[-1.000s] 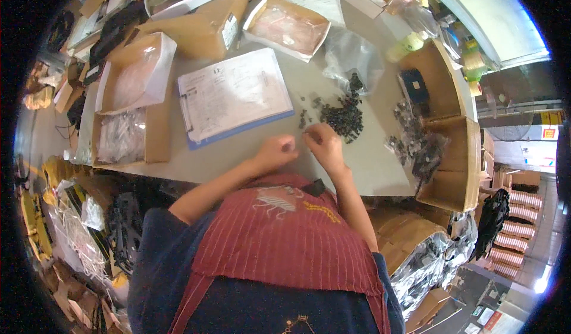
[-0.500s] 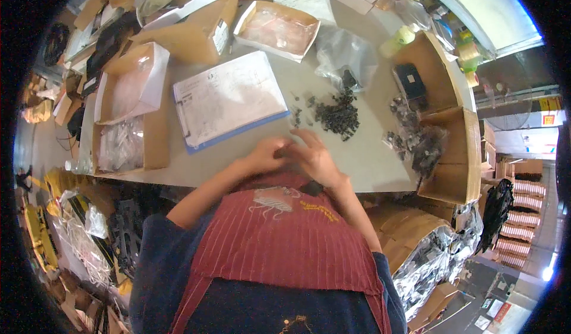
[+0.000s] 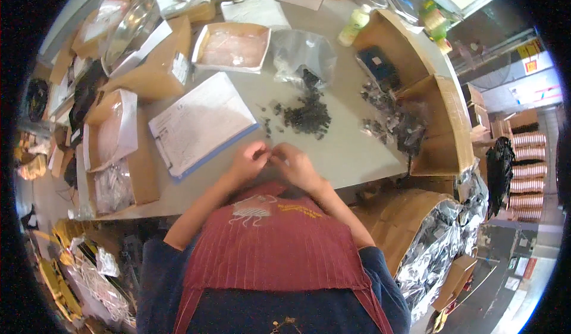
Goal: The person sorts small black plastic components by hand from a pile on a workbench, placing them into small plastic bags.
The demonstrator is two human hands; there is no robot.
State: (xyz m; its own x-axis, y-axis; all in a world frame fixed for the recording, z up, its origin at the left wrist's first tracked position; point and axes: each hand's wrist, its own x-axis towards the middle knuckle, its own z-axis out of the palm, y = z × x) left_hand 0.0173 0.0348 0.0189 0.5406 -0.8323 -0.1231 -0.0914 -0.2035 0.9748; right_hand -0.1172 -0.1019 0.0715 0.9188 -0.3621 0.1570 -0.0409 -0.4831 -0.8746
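My left hand [image 3: 248,161] and my right hand [image 3: 295,166] meet at the fingertips over the table's near edge, just in front of my apron. Both are closed in a pinch. Whatever sits between the fingers is too small to make out. Just beyond them lies a heap of small black parts [image 3: 309,118], with a few stray pieces to its left. A clear plastic bag [image 3: 302,51] rests behind the heap, some black parts at its mouth. Left of my hands is a blue clipboard with written sheets [image 3: 202,121].
An open carton [image 3: 437,126] on the right has small clear packets [image 3: 410,126] spilling from it. White-rimmed trays [image 3: 232,47] with clear bags stand at the back and left. A pale green bottle [image 3: 355,24] stands far right. A large carton with silvery wrapping [image 3: 440,251] sits below the table's right.
The view has turned, so the table's things appear farther left. My right fingers, earlier raised and blurred over the left hand, now meet the left fingertips in a pinch.
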